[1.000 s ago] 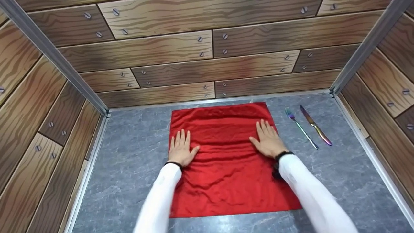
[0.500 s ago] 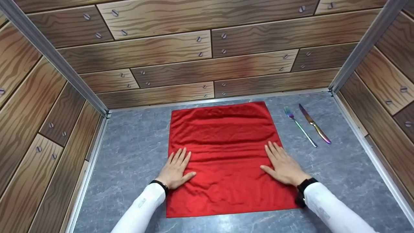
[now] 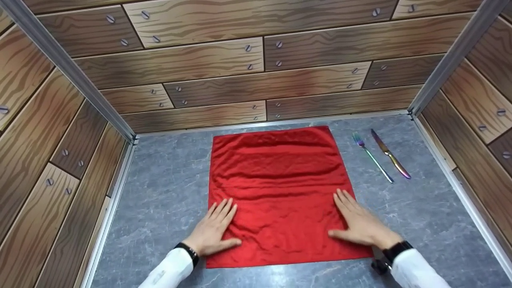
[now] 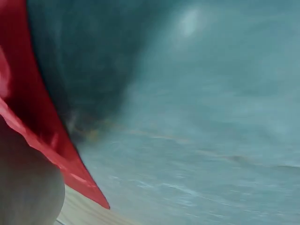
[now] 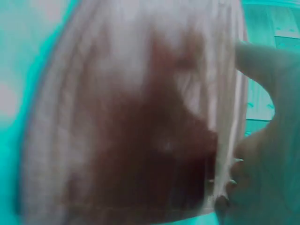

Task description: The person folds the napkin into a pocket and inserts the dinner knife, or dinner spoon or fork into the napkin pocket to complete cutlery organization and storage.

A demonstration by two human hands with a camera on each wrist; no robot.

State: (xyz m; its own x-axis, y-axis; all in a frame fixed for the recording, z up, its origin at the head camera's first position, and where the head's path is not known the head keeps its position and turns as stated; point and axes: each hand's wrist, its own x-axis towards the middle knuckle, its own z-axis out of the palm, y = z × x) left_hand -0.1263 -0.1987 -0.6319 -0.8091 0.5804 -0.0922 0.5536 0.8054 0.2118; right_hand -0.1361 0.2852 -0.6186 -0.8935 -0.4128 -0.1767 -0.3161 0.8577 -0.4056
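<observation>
A red cloth (image 3: 280, 188) lies spread flat on the grey marbled table (image 3: 168, 192), creased across its middle. My left hand (image 3: 214, 230) lies flat with straight fingers on the cloth's near left edge. My right hand (image 3: 358, 222) lies flat on the near right edge, fingers straight and thumb out to the left. Both arms wear white sleeves and dark wristbands. The left wrist view is blurred and shows the red cloth (image 4: 28, 112) edge on the grey table (image 4: 211, 117). The right wrist view is washed out and blurred, with part of the hand (image 5: 267, 140) at the right.
A rainbow-coloured fork (image 3: 372, 157) and knife (image 3: 390, 154) lie side by side on the table right of the cloth, toward the back. Wood-patterned walls (image 3: 256, 60) with metal corner rails close in the back, left and right sides.
Both flat hands have slid toward me over the cloth, from its middle to its near edge, smoothing it. The cutlery has not moved.
</observation>
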